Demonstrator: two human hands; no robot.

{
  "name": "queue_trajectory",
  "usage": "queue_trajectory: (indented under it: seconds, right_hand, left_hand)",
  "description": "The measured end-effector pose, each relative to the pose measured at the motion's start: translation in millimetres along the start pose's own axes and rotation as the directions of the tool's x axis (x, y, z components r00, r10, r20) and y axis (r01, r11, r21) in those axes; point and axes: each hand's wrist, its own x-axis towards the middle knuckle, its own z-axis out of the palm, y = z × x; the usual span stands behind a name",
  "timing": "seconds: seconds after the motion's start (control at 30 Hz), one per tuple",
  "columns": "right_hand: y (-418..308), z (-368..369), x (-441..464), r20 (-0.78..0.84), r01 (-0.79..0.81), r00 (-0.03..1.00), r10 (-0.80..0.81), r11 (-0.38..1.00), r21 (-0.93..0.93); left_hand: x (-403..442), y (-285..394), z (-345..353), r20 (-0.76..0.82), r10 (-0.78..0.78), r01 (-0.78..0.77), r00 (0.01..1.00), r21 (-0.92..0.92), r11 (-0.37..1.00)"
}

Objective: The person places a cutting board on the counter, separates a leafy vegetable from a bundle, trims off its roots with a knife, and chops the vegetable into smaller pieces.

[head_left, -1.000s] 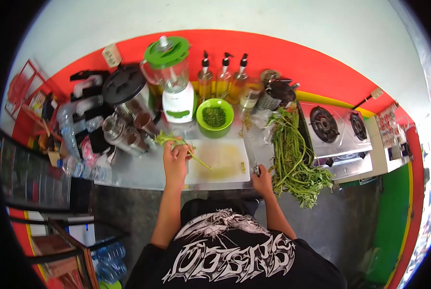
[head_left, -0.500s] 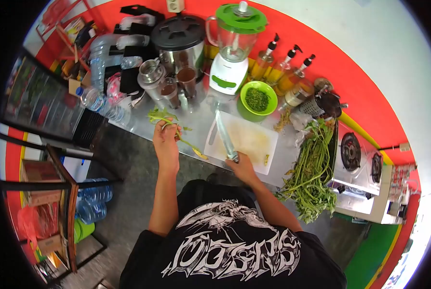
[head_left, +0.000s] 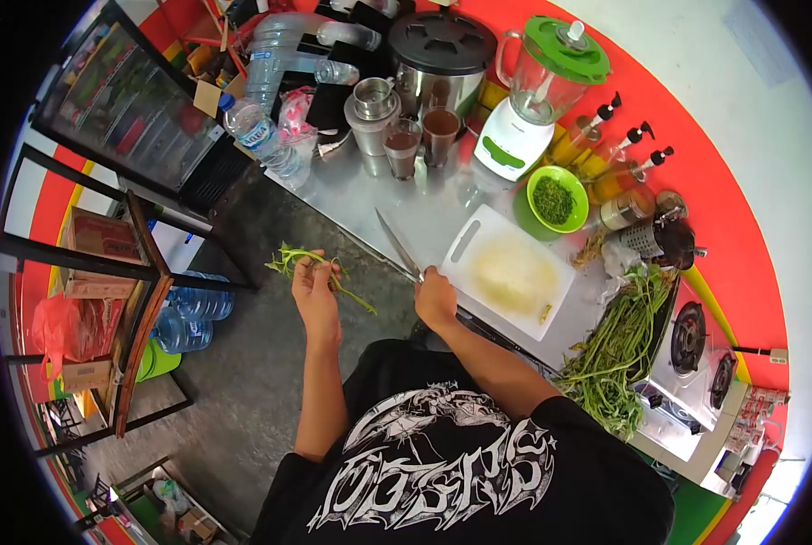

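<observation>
My left hand (head_left: pixel 315 283) is closed around a leafy green stem (head_left: pixel 356 298), held over the floor in front of the counter. Leaves (head_left: pixel 288 260) stick out to the left of the fingers. My right hand (head_left: pixel 435 296) grips the handle of a kitchen knife (head_left: pixel 397 240), its blade pointing away and to the left, over the counter's front edge. Right of the knife lies a white cutting board (head_left: pixel 465 274) with a greenish stain and a small plant scrap (head_left: pixel 545 314). A green bowl (head_left: pixel 526 216) behind the board holds chopped greens (head_left: pixel 553 200).
A large bunch of leafy stems (head_left: pixel 619 354) lies on the counter's right, beside a gas stove (head_left: pixel 688 336). A blender (head_left: pixel 515 136), pump bottles (head_left: pixel 619 182), two brown-filled glasses (head_left: pixel 402 150) and a water bottle (head_left: pixel 259 134) line the back. Shelving (head_left: pixel 143 300) stands left.
The view has swung left. Both hands have shifted left relative to the counter, and the knife has moved off the cutting board. The yellow tip on the stem no longer shows.
</observation>
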Motion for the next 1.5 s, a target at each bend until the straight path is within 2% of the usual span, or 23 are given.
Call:
queue_trajectory:
  seconds: [0.13, 0.2, 0.27, 0.37, 0.4, 0.5, 0.6, 0.7, 0.8, 0.9, 0.93, 1.0, 1.13, 1.3, 1.37, 1.5]
  right_hand:
    - [13.5, -2.7, 5.4, -0.048, 0.062, 0.997, -0.056, 0.99, 0.127]
    - [26.4, -8.5, 5.6, -0.217, 0.071, 0.976, -0.027, 0.978, 0.196]
    - [48.4, -20.0, 5.4, -0.234, 0.01, 0.971, 0.049, 0.97, 0.245]
    - [73.1, -45.2, -2.9, -0.392, -0.027, 0.91, 0.134, 0.964, 0.266]
    - [83.6, -52.2, -4.8, -0.399, -0.054, 0.902, 0.166, 0.96, 0.276]
    - [118.3, -72.4, -12.0, -0.517, -0.116, 0.794, 0.319, 0.915, 0.386]
    - [151.0, -93.1, -23.6, -0.499, -0.207, 0.768, 0.402, 0.893, 0.401]
    - [171.8, -110.7, -37.4, -0.515, -0.155, 0.773, 0.37, 0.898, 0.412]
    - [195.1, -109.9, -45.0, -0.606, -0.124, 0.708, 0.363, 0.908, 0.4]
    - [210.3, -96.9, -63.2, -0.643, -0.099, 0.676, 0.36, 0.909, 0.404]
    - [214.9, -88.9, -71.8, -0.643, -0.106, 0.671, 0.37, 0.906, 0.41]
    - [218.9, -78.4, -88.0, -0.63, -0.143, 0.715, 0.301, 0.946, 0.29]
    - [210.5, -74.4, -109.4, -0.573, -0.217, 0.73, 0.372, 0.922, 0.321]
    - [182.1, -78.6, -110.9, -0.538, -0.316, 0.741, 0.402, 0.916, 0.249]
    - [162.4, -84.3, -107.8, -0.45, -0.471, 0.753, 0.481, 0.871, 0.141]
    - [149.4, -75.8, -96.0, -0.444, -0.447, 0.794, 0.415, 0.894, 0.037]
  left_hand:
    - [2.1, 3.0, 1.8, 0.022, 0.028, -0.028, 0.999, 0.014, 1.0]
    - [5.0, 3.5, 9.5, 0.049, 0.011, -0.01, 0.999, -0.019, 1.0]
    - [4.9, 5.1, 21.9, 0.063, -0.047, 0.044, 0.997, 0.045, 0.998]
    - [8.3, -8.9, 43.9, 0.172, -0.053, 0.053, 0.984, 0.008, 0.999]
    - [7.6, -9.2, 54.3, 0.236, -0.063, 0.058, 0.97, 0.026, 0.998]
    - [5.8, -21.9, 90.9, 0.343, -0.112, 0.096, 0.933, 0.063, 0.993]
    - [-3.6, -32.4, 125.5, 0.498, -0.126, 0.089, 0.858, 0.097, 0.991]
    - [-14.8, -44.8, 149.0, 0.583, -0.18, 0.129, 0.792, 0.128, 0.983]
    - [-23.2, -51.6, 164.3, 0.656, -0.195, 0.122, 0.729, 0.156, 0.98]
    - [-26.5, -50.5, 167.3, 0.658, -0.288, 0.141, 0.696, 0.268, 0.953]
    - [-24.6, -50.3, 169.2, 0.659, -0.311, 0.143, 0.685, 0.296, 0.944]
    - [-20.8, -53.0, 167.5, 0.67, -0.307, 0.131, 0.676, 0.301, 0.945]
    - [-9.5, -50.3, 161.1, 0.651, -0.304, 0.121, 0.695, 0.312, 0.942]
    - [1.0, -52.3, 155.5, 0.613, -0.344, 0.134, 0.712, 0.363, 0.922]
    - [4.8, -56.0, 154.8, 0.624, -0.354, 0.143, 0.697, 0.362, 0.921]
    - [8.1, -49.5, 155.8, 0.617, -0.425, 0.15, 0.662, 0.447, 0.882]
